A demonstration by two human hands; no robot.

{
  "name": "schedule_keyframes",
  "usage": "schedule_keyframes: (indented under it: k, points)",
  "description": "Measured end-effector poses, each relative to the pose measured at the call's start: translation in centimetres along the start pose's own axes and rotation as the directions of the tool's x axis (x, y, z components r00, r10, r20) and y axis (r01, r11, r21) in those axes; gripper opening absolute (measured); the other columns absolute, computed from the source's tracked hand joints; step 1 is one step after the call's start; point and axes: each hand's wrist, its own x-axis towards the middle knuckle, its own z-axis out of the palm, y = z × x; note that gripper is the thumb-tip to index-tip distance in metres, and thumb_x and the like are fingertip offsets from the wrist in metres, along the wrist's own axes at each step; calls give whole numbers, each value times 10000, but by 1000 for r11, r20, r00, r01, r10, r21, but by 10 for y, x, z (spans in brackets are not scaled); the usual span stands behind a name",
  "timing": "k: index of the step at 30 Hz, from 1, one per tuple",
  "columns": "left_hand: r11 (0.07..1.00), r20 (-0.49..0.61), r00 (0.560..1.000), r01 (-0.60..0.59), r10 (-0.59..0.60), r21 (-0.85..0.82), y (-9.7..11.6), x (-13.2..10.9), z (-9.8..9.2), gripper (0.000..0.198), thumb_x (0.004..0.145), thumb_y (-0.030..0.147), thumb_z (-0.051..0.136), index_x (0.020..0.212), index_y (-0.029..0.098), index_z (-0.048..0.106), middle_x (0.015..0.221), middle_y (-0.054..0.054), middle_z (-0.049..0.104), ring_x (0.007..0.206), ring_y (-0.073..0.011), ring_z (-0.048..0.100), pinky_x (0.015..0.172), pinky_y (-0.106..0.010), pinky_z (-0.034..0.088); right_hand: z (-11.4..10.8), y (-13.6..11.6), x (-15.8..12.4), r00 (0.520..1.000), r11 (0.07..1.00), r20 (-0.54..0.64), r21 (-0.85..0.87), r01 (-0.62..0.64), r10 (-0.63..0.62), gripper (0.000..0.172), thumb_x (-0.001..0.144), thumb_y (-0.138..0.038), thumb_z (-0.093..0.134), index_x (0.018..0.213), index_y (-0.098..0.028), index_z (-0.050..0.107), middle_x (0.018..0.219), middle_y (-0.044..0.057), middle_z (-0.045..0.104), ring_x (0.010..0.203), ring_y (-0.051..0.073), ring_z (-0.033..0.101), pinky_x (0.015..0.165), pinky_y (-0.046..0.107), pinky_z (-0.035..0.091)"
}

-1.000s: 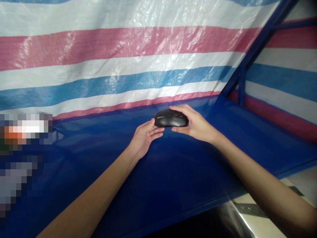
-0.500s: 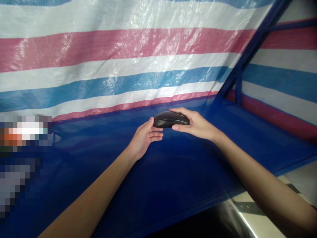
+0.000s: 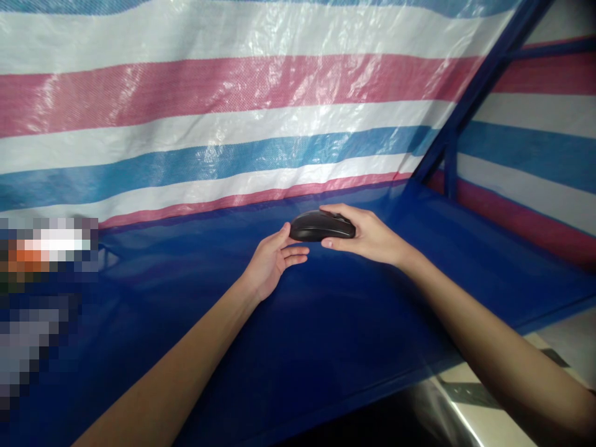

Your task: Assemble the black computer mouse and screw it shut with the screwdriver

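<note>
A black computer mouse (image 3: 316, 226) is held between my two hands, over a blue surface (image 3: 298, 347). My right hand (image 3: 363, 233) grips its right end, with the thumb along the near side and fingers over the far side. At the left end, my left hand (image 3: 272, 261) has its thumb against the mouse and a finger partly hidden beneath it. The other left fingers stretch out below. I cannot tell whether the mouse touches the surface.
A striped red, white and blue sheet (image 3: 233, 87) hangs behind the surface. On the right, a dark blue frame bar (image 3: 475, 102) slants upward, with a short upright post (image 3: 449, 166) beside it. A pixelated patch (image 3: 46, 248) covers things at the left.
Almost nothing differs. The whole view has shifted slightly, and both hands keep the same hold on the mouse.
</note>
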Motion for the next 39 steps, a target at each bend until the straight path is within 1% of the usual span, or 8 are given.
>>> schedule_keyframes:
  k: [7, 15, 19, 22, 28, 31, 34, 39]
  points:
    - [998, 25, 998, -55, 55, -12, 1, -2, 2, 143, 796, 204, 612, 908, 129, 660, 1030, -91, 675, 754, -172, 668, 655, -288, 532, -1, -1, 1, 997, 997, -47, -56, -57, 54, 586, 733, -500, 663, 1216, -190, 550, 1113, 69, 660, 968, 256, 637, 842, 364, 498]
    - [973, -138, 971, -173, 195, 155, -4, -1, 1, 190, 694, 265, 723, 799, 126, 646, 822, -53, 687, 659, -139, 648, 605, -247, 507, 7, -9, 3, 981, 976, 41, 98, -193, 190, 430, 772, -540, 595, 1039, -204, 616, 831, 6, 644, 675, 151, 574, 577, 256, 444]
    - [884, -166, 909, -306, 382, 354, -3, 2, -2, 290, 671, 339, 745, 853, 160, 607, 813, -37, 666, 700, -159, 642, 593, -249, 510, -1, -12, 4, 944, 908, 154, 264, -325, 293, 400, 806, -559, 537, 892, -176, 617, 666, -9, 594, 484, 88, 464, 432, 213, 346]
    - [789, -64, 868, -416, 493, 452, -2, 1, -2, 413, 671, 303, 751, 1043, 217, 594, 957, -32, 662, 825, -168, 634, 656, -244, 517, -9, -8, 3, 888, 825, 297, 352, -443, 350, 454, 833, -583, 476, 860, -158, 634, 549, -6, 574, 406, 78, 415, 369, 205, 283]
    - [838, 142, 918, -397, 371, 375, -1, -5, 4, 395, 761, 257, 662, 1154, 252, 623, 1144, -42, 634, 907, -188, 634, 740, -277, 540, -14, 2, 0, 818, 751, 449, 382, -539, 359, 568, 859, -639, 364, 792, -146, 638, 438, -4, 537, 330, 72, 373, 335, 201, 283]
    - [885, 57, 937, -346, 346, 313, 0, -3, 5, 362, 758, 261, 663, 1118, 227, 641, 1002, -41, 673, 752, -168, 669, 696, -292, 560, -12, -1, -1, 862, 803, 394, 371, -467, 319, 527, 841, -592, 466, 1157, -181, 553, 662, 22, 642, 447, 108, 530, 371, 202, 382]
    - [924, -16, 953, -288, 301, 252, 2, -1, 5, 387, 776, 260, 639, 1157, 205, 601, 836, -33, 685, 632, -167, 685, 655, -297, 567, -9, -4, -1, 962, 921, 212, 313, -233, 171, 767, 740, -483, 667, 1392, -273, 321, 1115, 74, 604, 848, 191, 648, 615, 266, 541]
    - [964, -53, 974, -207, 219, 169, 5, 0, 2, 384, 791, 238, 602, 1168, 181, 565, 810, -45, 688, 615, -174, 693, 619, -281, 568, -4, 0, -1, 981, 987, 105, -2, 161, -160, 661, 724, -358, 714, 1326, -262, 462, 1359, 96, 419, 1258, 267, 427, 1014, 388, 401]
